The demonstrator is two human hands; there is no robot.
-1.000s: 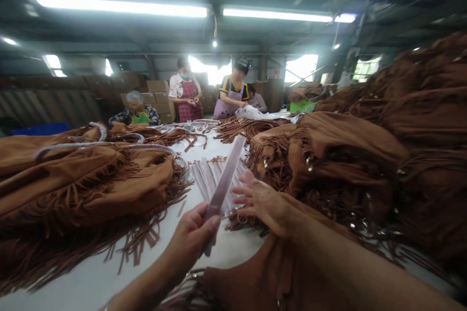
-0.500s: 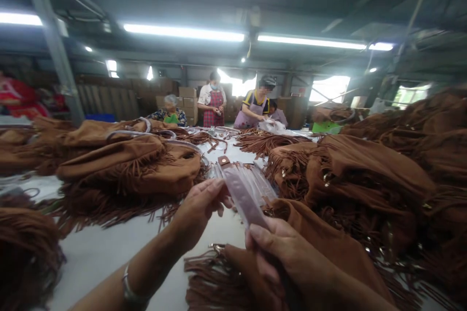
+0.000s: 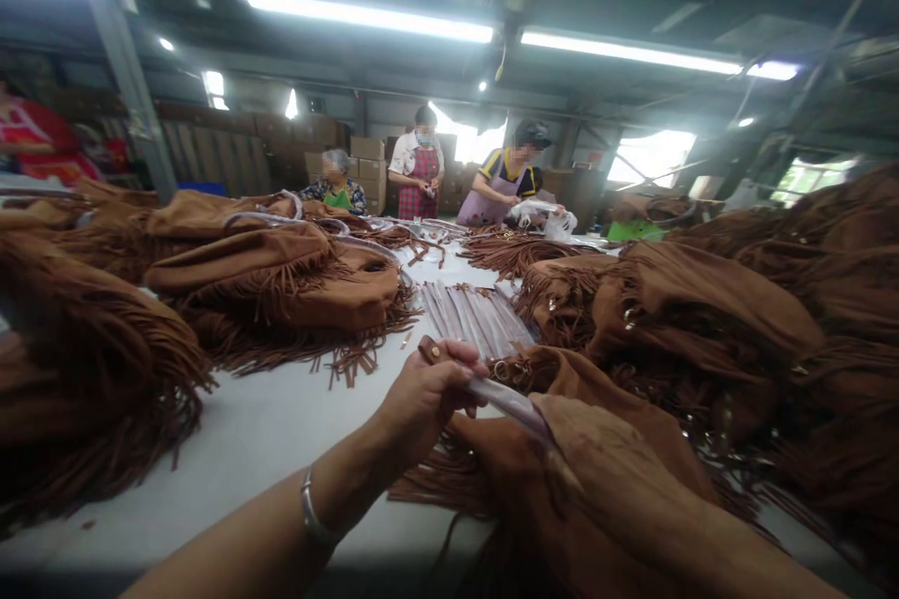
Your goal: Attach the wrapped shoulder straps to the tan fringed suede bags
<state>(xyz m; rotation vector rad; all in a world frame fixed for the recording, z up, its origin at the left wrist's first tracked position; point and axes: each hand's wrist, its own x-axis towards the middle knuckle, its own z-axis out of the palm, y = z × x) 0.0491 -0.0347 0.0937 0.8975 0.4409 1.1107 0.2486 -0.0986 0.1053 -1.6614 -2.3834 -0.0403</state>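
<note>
A brown strap in a pale plastic sleeve [image 3: 509, 401] is stretched between my two hands. My left hand [image 3: 432, 393] is closed around it near its brown snap-button end [image 3: 430, 349], which sticks out past the fingers. Further along, my right hand [image 3: 596, 440] grips the strap from above, its fingers partly hidden. Right below lies a brown fringed bag [image 3: 512, 449], partly covered by my right hand and arm. Beyond my hands, several plastic-wrapped straps [image 3: 474, 314] lie side by side on the white table [image 3: 281, 430].
Brown fringed bags [image 3: 273, 281] are piled on the left, with a larger heap [image 3: 709, 309] on the right. Brown fringe [image 3: 91, 365] lies at the near left. Across the table, a person in a checked apron [image 3: 418, 173] stands near another handling white plastic [image 3: 544, 211].
My left hand has moved from beside the strap to a grip near its snap end. The strap has come lower and flatter. My view has shifted slightly.
</note>
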